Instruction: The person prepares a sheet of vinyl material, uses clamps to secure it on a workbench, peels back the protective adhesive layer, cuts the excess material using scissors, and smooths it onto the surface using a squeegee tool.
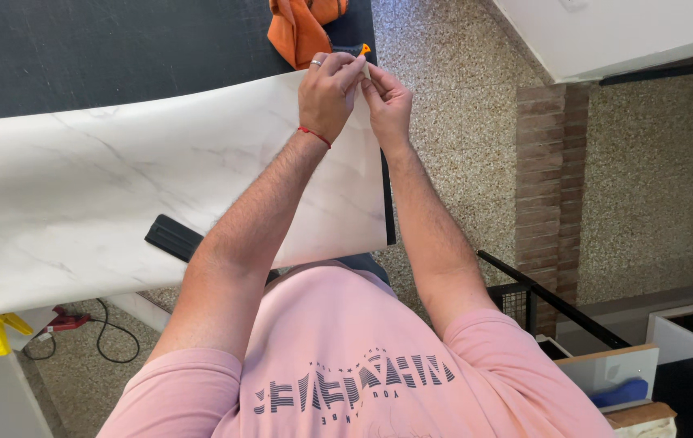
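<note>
Pinching the corner of the white marbled sheet, both hands' fingers close tightly on it.

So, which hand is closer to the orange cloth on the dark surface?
Left. The left hand sits just below the orange cloth; the right hand is farther right. Both pinch the corner of the white sheet.

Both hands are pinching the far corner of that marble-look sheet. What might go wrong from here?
1. The left hand and right hand pinch one corner of the marble-look sheet; pulling there may crease or tear it.
2. The sheet's near edge overhangs the dark tabletop, so it may slide or sag.
3. The orange-tipped tool sits right at the fingertips and may get knocked off.
</note>
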